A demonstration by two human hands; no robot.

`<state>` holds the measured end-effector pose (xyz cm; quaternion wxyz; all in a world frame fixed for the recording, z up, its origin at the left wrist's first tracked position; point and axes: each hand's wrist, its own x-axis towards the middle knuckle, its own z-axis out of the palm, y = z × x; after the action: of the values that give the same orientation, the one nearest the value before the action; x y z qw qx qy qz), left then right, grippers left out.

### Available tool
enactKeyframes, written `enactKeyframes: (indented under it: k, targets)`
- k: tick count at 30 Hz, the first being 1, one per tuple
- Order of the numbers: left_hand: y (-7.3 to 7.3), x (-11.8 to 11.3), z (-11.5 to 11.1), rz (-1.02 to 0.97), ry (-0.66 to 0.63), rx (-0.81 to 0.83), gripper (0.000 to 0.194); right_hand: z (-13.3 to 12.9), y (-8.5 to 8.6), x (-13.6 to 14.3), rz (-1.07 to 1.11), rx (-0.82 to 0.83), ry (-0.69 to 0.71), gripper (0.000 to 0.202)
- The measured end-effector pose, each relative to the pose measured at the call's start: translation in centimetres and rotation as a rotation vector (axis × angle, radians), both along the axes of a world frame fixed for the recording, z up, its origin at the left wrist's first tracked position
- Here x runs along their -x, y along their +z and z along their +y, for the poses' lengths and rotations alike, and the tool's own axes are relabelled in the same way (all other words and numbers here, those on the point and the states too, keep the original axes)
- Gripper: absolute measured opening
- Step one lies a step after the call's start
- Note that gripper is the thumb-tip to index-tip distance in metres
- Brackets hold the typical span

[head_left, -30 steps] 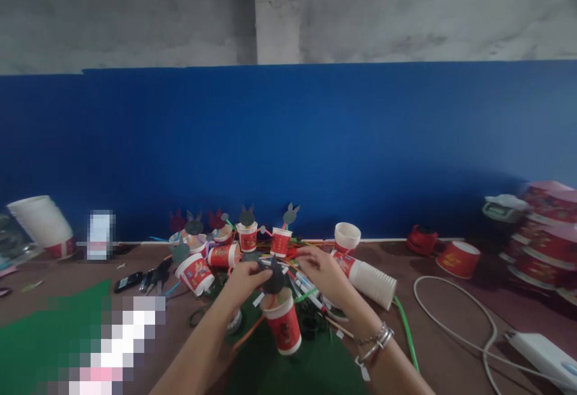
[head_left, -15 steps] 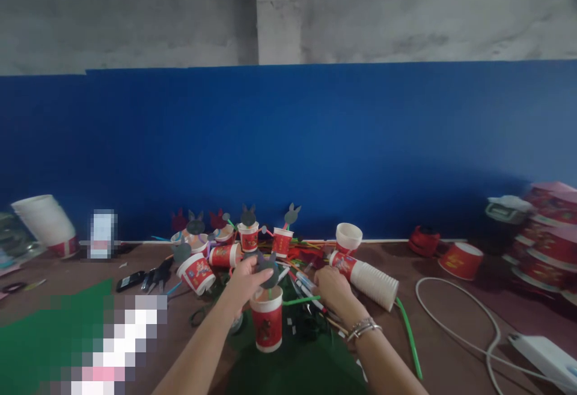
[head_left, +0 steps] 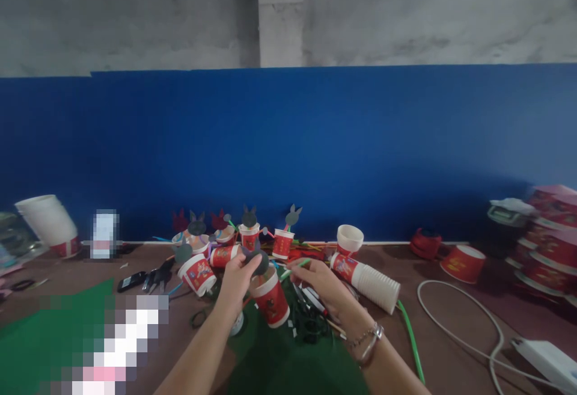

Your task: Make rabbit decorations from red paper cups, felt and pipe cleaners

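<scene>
A red and white paper cup (head_left: 271, 302) hangs tilted below my left hand (head_left: 240, 275). The fingers of that hand are closed on the dark eared paper head (head_left: 257, 262) at the cup's top. A green pipe cleaner (head_left: 294, 270) runs out from the cup's right side, and my right hand (head_left: 315, 278) pinches it near its end. Beneath my right hand lie pens and scissors (head_left: 312, 323) on the dark green mat (head_left: 293, 371).
Finished-looking cups with eared heads (head_left: 249, 235) stand at the back. A stack of white cups (head_left: 376, 287) lies on the right, beside a long green pipe cleaner (head_left: 411, 338). A white cable (head_left: 455, 299), black-handled tools (head_left: 157, 276) and a tilted cup (head_left: 197, 275) are on the table.
The cup has tilted, its base swinging right. My right hand has moved left and up from the pens and now grips the green pipe cleaner, whose end has been raised.
</scene>
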<state>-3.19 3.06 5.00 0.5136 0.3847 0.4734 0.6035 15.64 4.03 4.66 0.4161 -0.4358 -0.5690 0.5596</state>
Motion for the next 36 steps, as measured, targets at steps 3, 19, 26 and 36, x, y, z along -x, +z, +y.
enactKeyframes:
  k: [3, 19, 26, 36]
  targets:
    - [0.2, -0.2, -0.1, 0.013, -0.086, -0.022, 0.036, -0.6, 0.5, 0.5, 0.075, -0.004, -0.030, 0.045]
    - [1.1, -1.0, -1.2, 0.096, -0.254, -0.085, 0.031, -1.8, 1.7, 0.3, 0.116, 0.102, 0.118, 0.037]
    - [1.4, -1.4, -1.6, 0.133, -0.317, -0.124, 0.026, -2.1, 2.0, 0.8, -0.115, 0.066, 0.107, 0.026]
    - [1.4, -1.4, -1.8, 0.399, -0.270, -0.255, 0.023, -1.5, 1.5, 0.6, -0.107, -0.009, 0.067, 0.022]
